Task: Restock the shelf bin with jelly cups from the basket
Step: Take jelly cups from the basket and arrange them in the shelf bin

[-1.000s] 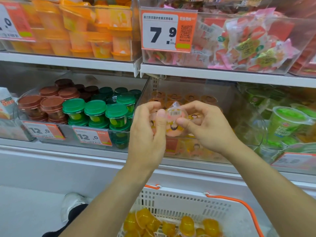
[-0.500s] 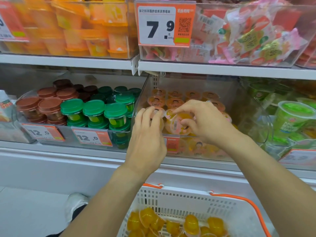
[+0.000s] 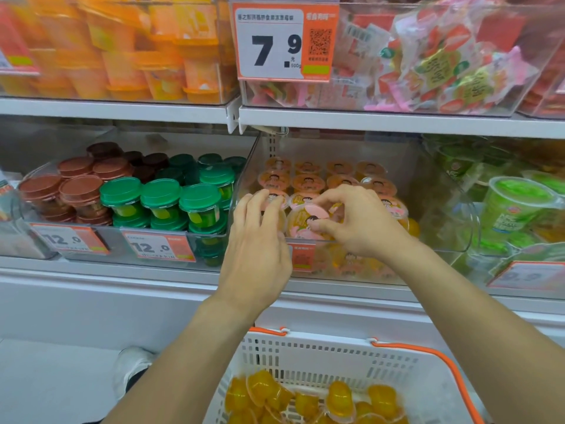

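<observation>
The white metal lower shelf (image 3: 122,272) carries clear plastic bins side by side: a left bin (image 3: 214,240) of brown- and green-lidded cups, a middle bin (image 3: 428,179) of orange jelly cups, and beside it green tubs (image 3: 516,209), blurred, perhaps loose. The upper shelf (image 3: 367,120) bears more bins.

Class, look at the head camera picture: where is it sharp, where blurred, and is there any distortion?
Head view: the 7.9 price tag reads sharp; the orange cups top left and the green cups at right smear; the shelf edge tilts, typical of a wide lens.
</observation>
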`<state>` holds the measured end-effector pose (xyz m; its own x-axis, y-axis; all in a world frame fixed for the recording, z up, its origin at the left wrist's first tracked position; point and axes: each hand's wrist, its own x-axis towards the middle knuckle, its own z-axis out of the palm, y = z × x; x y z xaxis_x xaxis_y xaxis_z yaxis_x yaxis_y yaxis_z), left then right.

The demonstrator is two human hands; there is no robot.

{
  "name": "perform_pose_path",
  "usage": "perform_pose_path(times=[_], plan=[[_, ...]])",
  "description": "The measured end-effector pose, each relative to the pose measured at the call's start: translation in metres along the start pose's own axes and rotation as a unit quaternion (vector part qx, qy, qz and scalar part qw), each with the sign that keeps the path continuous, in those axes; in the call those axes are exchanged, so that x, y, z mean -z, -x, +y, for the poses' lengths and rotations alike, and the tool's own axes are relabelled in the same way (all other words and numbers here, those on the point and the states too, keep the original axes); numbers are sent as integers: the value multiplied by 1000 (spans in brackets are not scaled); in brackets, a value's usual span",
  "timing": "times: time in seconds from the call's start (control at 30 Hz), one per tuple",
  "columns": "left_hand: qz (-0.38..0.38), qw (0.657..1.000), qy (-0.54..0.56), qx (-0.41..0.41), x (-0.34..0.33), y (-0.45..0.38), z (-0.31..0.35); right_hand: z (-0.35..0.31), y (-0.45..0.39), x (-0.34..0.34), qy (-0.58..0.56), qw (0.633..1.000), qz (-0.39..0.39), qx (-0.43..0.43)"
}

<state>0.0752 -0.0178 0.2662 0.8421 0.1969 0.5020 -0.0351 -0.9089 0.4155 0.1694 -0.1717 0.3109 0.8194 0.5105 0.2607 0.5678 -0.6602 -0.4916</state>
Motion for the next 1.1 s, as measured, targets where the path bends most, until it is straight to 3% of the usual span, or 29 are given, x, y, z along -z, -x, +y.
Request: perform_pose_path(times=[0.3, 0.53, 0.67, 0.73, 0.77, 0.83, 0.9, 1.0, 1.03, 1.1], plan=[[-16, 1000, -6, -5, 1, 2, -3, -2, 3, -4, -19, 999, 34, -14], [14, 999, 37, -10, 2, 5, -1, -1, 7, -4, -20, 999, 47, -13], [130, 987, 87, -32, 12, 12, 5, -3, 16, 5, -17, 989, 145, 11], [128, 988, 86, -16, 18, 21, 10, -6, 28, 10, -52, 971, 226, 50], [85, 993, 77, 4, 19, 27, 12, -8, 37, 11, -70, 959, 263, 76], [-91, 995, 22, 34, 9, 43, 10, -11, 59, 3, -92, 942, 299, 124], [-313, 949, -20, 30, -10, 64, 4, -7, 87, -20, -90, 947, 266, 156], [-573, 816, -56, 50, -51, 109, -15, 18, 135, -80, -52, 989, 58, 129], [-619, 778, -78, 65, -70, 130, -28, 29, 153, -101, -27, 994, -45, 94], [-649, 742, -111, 124, -103, 173, -52, 52, 187, -142, 35, 967, -252, 12]])
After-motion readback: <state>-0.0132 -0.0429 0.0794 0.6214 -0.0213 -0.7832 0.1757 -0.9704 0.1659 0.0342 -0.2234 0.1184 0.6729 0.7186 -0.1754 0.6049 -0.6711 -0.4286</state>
